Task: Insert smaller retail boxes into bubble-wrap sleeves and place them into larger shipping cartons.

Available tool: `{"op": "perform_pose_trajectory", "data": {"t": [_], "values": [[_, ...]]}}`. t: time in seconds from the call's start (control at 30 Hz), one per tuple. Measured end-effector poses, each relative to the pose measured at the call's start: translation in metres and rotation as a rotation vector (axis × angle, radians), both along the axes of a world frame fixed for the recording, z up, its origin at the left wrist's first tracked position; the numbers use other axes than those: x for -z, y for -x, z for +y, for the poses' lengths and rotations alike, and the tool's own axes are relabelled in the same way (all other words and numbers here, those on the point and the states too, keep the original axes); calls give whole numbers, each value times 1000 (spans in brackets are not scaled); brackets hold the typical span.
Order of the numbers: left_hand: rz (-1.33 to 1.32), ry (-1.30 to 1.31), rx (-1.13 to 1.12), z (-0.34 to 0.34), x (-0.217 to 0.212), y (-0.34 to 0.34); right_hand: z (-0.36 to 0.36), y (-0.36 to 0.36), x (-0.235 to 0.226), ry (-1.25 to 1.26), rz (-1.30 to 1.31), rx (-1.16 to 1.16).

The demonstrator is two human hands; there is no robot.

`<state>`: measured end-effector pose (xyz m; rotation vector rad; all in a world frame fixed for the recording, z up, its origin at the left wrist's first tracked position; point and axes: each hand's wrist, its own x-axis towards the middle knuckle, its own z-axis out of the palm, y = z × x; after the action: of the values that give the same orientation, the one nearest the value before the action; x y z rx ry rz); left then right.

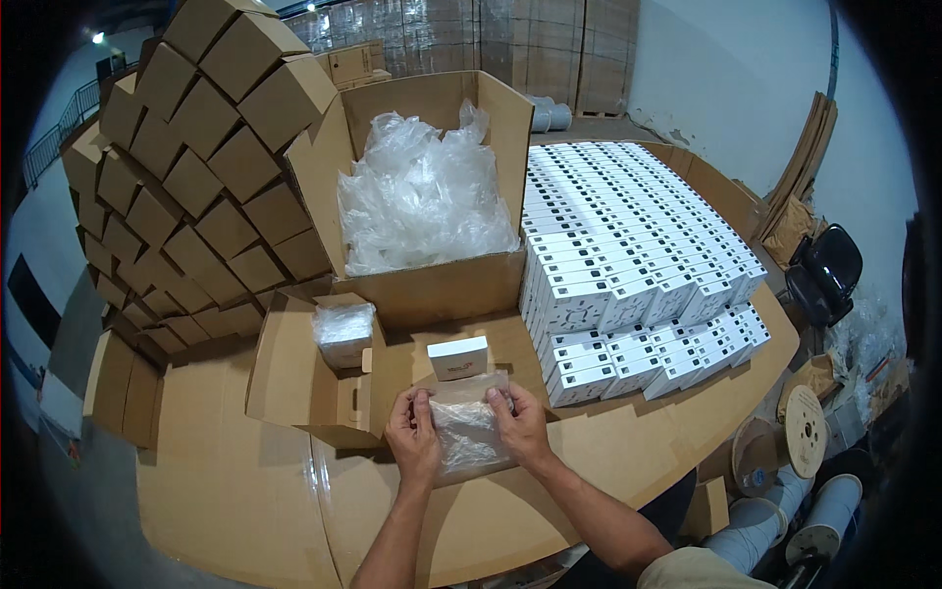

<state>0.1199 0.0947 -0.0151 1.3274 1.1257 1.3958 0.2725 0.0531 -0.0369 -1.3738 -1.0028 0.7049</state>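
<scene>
A clear plastic bag point(468, 432) is stretched between my two hands, above the cardboard-covered table. My left hand point(414, 437) pinches its upper left edge, thumb on top. At the upper right edge, my right hand point(518, 424) grips it the same way. Just beyond the bag stands a small white box point(458, 359) with a reddish print on its front. To the left, an opened cardboard carton point(285, 378) holds a plastic-wrapped bundle point(344, 334). Behind the white box, a large open carton point(432, 294) is heaped with loose clear plastic bags point(427, 196).
Rows of stacked white boxes point(628, 236) fill the table's right side. A tall pile of brown cartons point(211, 187) rises at the left. Beyond the right table edge are a black chair point(827, 270) and cable spools point(805, 432). Long cardboard strips point(800, 167) lean against the wall.
</scene>
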Motion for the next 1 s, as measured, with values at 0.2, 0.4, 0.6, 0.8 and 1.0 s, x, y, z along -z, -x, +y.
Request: {"op": "perform_pose_trajectory", "data": {"t": [0.2,0.4,0.6,0.8,1.0], "values": [[36,45,172,-2,-2,3,-3,-12,-18,99,380,-252],[48,27,153,-5,-3,0,-1,-14,-16,0,704,-266],[6,5,48,-3,1,3,-3,-4,-22,87,360,-126],[-67,104,42,0,-2,7,2,-2,-1,-96,-116,36],[-128,304,397,3,1,10,2,-6,-5,-30,80,28]]}}
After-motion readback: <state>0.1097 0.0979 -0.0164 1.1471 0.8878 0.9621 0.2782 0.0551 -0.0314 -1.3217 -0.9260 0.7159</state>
